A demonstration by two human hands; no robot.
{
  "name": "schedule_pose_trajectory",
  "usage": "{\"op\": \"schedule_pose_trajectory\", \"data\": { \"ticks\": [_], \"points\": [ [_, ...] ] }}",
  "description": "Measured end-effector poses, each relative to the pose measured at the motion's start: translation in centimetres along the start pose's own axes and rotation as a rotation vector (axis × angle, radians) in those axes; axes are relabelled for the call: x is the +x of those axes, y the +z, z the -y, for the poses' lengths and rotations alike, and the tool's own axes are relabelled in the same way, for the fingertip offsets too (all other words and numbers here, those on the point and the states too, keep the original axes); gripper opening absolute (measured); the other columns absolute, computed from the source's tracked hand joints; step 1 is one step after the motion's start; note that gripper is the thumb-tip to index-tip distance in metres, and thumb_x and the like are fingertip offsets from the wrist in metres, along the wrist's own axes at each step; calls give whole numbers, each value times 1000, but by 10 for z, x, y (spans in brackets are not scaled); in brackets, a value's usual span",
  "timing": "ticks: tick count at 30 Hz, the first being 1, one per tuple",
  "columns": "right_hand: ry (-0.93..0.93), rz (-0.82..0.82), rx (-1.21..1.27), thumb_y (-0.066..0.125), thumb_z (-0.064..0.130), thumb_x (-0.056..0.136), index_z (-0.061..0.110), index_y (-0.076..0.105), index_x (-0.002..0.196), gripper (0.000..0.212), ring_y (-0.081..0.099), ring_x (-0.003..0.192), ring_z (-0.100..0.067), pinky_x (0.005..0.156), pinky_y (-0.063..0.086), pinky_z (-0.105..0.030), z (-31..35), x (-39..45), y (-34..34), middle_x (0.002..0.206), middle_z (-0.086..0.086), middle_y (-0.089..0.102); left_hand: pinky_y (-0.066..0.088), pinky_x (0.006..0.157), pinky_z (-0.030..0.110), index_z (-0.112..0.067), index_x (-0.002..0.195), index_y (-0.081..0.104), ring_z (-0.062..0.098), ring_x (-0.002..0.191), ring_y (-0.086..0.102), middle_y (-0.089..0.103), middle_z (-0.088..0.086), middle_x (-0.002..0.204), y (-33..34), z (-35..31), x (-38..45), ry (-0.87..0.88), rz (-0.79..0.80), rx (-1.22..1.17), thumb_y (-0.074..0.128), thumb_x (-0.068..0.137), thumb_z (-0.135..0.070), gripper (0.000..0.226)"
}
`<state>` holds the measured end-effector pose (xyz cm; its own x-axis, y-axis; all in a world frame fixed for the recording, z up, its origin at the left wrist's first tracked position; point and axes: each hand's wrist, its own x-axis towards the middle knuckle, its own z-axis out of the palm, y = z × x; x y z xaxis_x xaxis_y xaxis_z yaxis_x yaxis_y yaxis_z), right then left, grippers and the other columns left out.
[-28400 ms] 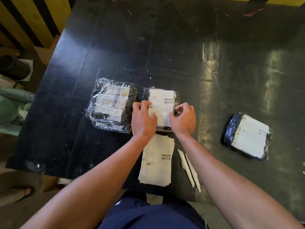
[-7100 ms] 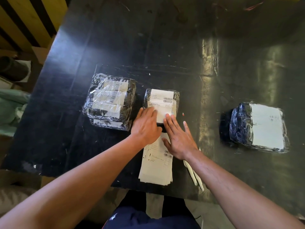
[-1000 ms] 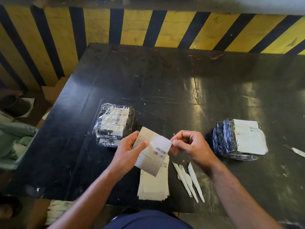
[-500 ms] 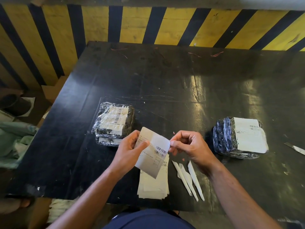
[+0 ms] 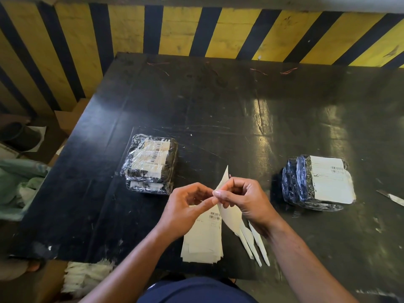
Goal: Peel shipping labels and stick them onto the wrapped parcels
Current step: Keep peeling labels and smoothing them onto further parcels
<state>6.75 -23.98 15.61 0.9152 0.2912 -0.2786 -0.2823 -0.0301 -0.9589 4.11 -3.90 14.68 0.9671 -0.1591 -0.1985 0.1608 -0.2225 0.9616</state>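
Observation:
Above the table's near edge my left hand (image 5: 188,208) and my right hand (image 5: 244,202) pinch one shipping label (image 5: 228,212) between thumbs and fingertips; it stands edge-on, its back towards me. Under my hands lies a stack of labels (image 5: 202,239) with barcodes. A pile of wrapped parcels (image 5: 150,164) in clear film sits left of my hands. To the right stands another pile of wrapped parcels (image 5: 317,183), its top one bearing a white label.
Three peeled backing strips (image 5: 255,244) lie right of the label stack. A blade-like tool (image 5: 391,197) rests at the table's right edge. A yellow and black striped wall (image 5: 196,29) stands behind the black table (image 5: 218,101). Boxes and green cloth (image 5: 19,182) lie left on the floor.
The label has turned from flat and face-up to edge-on between my fingertips, and my hands have come closer together at its upper edge.

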Motion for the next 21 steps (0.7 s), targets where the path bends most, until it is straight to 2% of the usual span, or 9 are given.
{"op": "schedule_pose_trajectory", "data": {
  "ticks": [2, 5, 10, 12, 17, 19, 21],
  "points": [
    [15, -2, 0, 82, 16, 88, 4, 78, 86, 13, 64, 72, -16, 69, 54, -24, -1, -1, 0, 81, -9, 75, 63, 89, 40, -18, 104, 79, 24, 97, 77, 80, 3, 99, -2, 2, -1, -31, 0, -70, 77, 87, -37, 25],
    [55, -31, -34, 80, 21, 91, 7, 76, 88, 14, 65, 74, -16, 75, 55, -30, -6, -1, 0, 80, -6, 74, 61, 89, 34, -14, 100, 76, 19, 96, 77, 80, 4, 97, -3, 4, -2, -115, -24, -150, 75, 89, -32, 21],
    [131, -163, 66, 73, 16, 96, 8, 72, 88, 12, 71, 84, -20, 81, 52, -34, -18, 1, -7, 87, -11, 76, 56, 99, 45, -6, 98, 67, 22, 94, 75, 77, 12, 99, -15, 18, 2, -268, -144, -386, 68, 100, -16, 10],
    [163, -202, 132, 70, 13, 98, 6, 71, 90, 10, 71, 86, -20, 83, 53, -34, -23, 2, -12, 88, -12, 76, 57, 97, 43, -8, 96, 66, 23, 93, 74, 77, 14, 99, -19, 22, 2, -309, -189, -468, 66, 101, -14, 8],
    [238, -273, 324, 64, 8, 101, 4, 68, 96, 7, 73, 84, -24, 76, 56, -30, -39, 1, -29, 93, -21, 77, 60, 82, 33, -12, 95, 64, 18, 87, 76, 79, 10, 97, -30, 32, 4, -392, -312, -579, 62, 104, -12, 10],
    [270, -308, 423, 62, 6, 100, 2, 66, 99, 6, 74, 83, -25, 81, 55, -35, -47, 1, -38, 94, -22, 78, 59, 81, 33, -12, 97, 64, 18, 89, 78, 79, 10, 100, -37, 37, 6, -416, -377, -621, 61, 105, -13, 8],
    [292, -363, 513, 62, 4, 99, 2, 66, 100, 5, 74, 81, -24, 78, 59, -33, -55, -1, -49, 92, -20, 78, 58, 83, 34, -12, 98, 64, 20, 93, 78, 79, 11, 105, -43, 41, 7, -426, -439, -658, 61, 105, -13, 8]
  ]
}}
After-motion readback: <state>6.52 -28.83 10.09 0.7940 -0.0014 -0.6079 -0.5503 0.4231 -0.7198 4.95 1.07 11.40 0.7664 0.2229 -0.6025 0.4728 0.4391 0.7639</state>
